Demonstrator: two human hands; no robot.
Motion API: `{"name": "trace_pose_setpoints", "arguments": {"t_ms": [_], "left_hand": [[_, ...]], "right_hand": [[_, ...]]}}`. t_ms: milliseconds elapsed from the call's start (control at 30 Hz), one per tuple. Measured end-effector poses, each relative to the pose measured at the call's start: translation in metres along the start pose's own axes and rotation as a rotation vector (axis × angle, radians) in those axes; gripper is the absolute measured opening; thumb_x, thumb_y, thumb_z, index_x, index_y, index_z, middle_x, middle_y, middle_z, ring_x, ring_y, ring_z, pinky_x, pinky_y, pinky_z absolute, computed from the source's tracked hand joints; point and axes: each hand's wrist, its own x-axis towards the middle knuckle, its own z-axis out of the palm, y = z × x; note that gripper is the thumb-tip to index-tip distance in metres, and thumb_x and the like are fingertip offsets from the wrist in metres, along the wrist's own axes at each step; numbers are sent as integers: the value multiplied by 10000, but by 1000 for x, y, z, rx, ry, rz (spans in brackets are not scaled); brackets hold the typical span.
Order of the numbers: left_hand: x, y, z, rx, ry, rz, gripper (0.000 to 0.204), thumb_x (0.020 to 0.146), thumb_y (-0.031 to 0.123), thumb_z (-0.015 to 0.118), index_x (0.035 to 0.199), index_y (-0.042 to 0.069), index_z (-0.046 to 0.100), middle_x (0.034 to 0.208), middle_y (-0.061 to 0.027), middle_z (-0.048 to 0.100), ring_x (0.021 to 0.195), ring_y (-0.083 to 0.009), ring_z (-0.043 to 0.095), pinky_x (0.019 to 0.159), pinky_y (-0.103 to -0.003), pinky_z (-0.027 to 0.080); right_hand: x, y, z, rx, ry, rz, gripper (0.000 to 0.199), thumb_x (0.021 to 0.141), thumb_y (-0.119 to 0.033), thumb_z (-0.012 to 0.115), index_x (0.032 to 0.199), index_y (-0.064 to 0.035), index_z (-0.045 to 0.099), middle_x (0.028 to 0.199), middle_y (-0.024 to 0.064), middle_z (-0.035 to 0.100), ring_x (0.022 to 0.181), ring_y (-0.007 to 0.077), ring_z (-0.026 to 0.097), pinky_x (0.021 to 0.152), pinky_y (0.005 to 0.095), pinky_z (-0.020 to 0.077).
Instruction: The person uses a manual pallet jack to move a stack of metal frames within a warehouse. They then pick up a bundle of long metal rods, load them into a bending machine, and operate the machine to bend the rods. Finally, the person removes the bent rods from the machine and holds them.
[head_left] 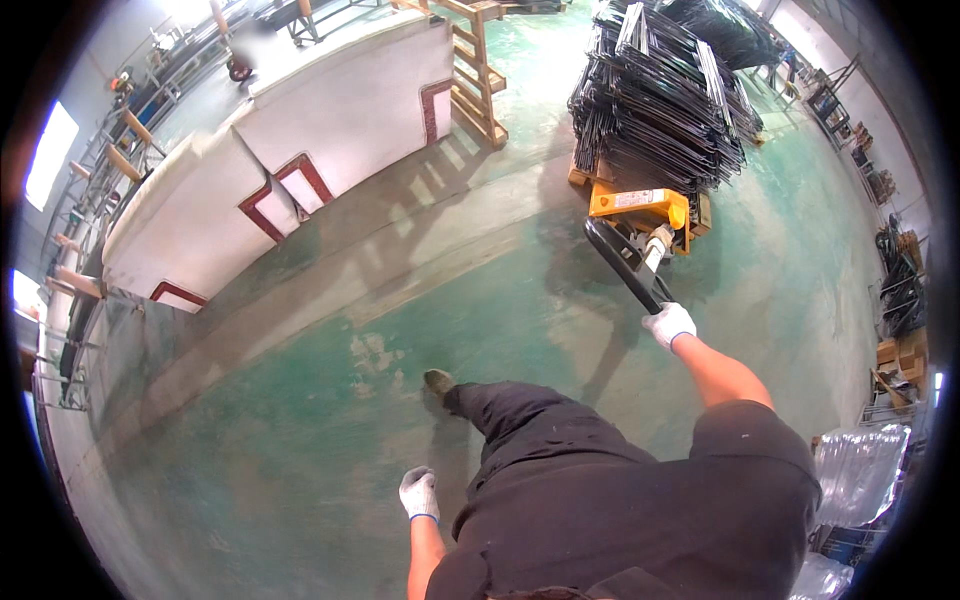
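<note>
My right hand [669,326], in a white work glove, is closed around the end of the black loop handle [628,266] of a yellow pallet jack [640,203]. The handle is tilted toward me. Beyond it, a tall stack of thin black metal frames [650,110] rests on a wooden pallet [580,176] over the jack. At my left side hangs my left hand [419,492], gloved as well, its fingers curled in with nothing seen in them.
White panels with dark red trim [340,110] stand along the left, beside upright wooden pallets [478,75]. Racks and machinery line the far left. Along the right wall are black bundles [900,280], cardboard boxes [905,352] and plastic-wrapped goods [860,475]. The floor [300,440] is worn green.
</note>
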Motion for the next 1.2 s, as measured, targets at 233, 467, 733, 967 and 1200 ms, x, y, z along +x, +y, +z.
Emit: {"name": "trace_pose_setpoints", "arguments": {"t_ms": [233,467,733,967,1200], "left_hand": [[126,113,-144,235,-71,208,233,836,26,697,1056,7,772,989,-88,774,941,-188,711,901,-319,557],[205,225,-313,408,-82,216,224,848,59,695,1052,-2,769,980,-96,773,904,-196,710,881,-323,567],[338,333,-472,-161,86,-53,248,825,-16,697,1067,1,747,942,-98,757,800,-191,699,714,-325,573],[444,454,-547,412,-310,375,235,850,56,699,1068,1,767,968,-91,777,912,-175,716,885,-317,566],[545,577,-705,568,-303,456,218,836,39,689,1033,1,771,941,-75,772,874,-167,708,831,-313,570]], "right_hand": [[-92,-206,92,54,28,35,528,859,-388,735,1224,-8,756,1142,271,761,1130,404,730,984,447,570],[-165,-371,130,95,84,61,507,857,-378,692,1221,-32,766,1164,257,760,1152,394,725,1015,439,566],[-267,-563,167,130,5,167,519,876,-422,668,1248,-71,761,1244,220,754,1202,374,711,1065,439,533],[-352,-743,232,137,39,202,510,881,-434,681,1249,-90,761,1244,204,758,1189,368,717,1059,445,536],[-436,-879,254,139,-42,258,601,872,-449,716,1323,-52,727,1352,214,715,1274,360,678,1087,437,520]]}}
